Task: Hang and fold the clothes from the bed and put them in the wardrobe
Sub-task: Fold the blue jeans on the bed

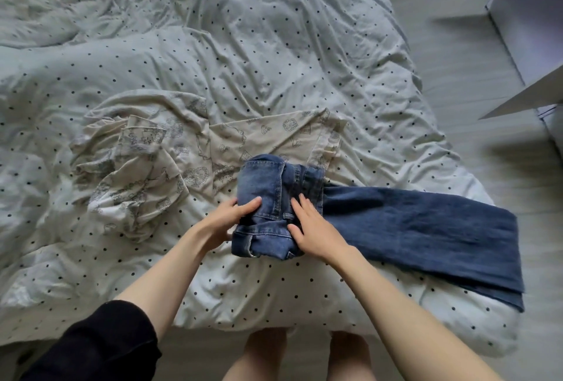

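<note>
Blue jeans lie across the near part of the bed, their legs stretched to the right and their waist end folded into a thick wad at the left. My left hand grips the left edge of that wad, thumb on top. My right hand rests flat on the wad's right side with straight fingers. A cream printed garment lies crumpled behind and to the left of the jeans, partly under them.
The bed carries a pale duvet with dark dots, heavily creased. White wardrobe doors stand open at the upper right over a light floor. The jeans' hem hangs near the bed's right edge.
</note>
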`<state>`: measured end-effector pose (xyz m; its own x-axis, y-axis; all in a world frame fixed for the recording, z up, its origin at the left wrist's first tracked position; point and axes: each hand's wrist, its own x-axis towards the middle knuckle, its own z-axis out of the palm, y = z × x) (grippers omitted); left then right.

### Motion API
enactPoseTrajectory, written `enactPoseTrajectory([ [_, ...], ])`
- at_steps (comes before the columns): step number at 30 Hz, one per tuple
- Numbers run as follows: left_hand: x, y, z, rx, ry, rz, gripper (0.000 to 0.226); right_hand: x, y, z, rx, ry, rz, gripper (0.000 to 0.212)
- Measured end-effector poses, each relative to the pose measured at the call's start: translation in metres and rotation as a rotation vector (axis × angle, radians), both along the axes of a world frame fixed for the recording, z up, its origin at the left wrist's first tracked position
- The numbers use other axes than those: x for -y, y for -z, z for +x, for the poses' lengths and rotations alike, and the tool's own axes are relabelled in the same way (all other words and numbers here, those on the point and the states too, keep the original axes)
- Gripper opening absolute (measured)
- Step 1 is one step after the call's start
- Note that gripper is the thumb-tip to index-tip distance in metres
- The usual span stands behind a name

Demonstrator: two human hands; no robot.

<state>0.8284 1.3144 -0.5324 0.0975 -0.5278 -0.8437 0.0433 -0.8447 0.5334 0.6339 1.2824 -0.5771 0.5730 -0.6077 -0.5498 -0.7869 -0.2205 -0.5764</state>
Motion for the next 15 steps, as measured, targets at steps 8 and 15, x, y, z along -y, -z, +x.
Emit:
enactPoseTrajectory([
  [8,0.003,-0.019,-0.03,0.176,0.116,-0.084,0.073,0.003,-0.001,-0.029,0.122,-0.031,0.018,0.07],
  [15,0.013,-0.033,-0.061,0.597,0.067,-0.213,0.055,-0.009,-0.03,-0.047,0.429,0.555,0.015,0.05],
])
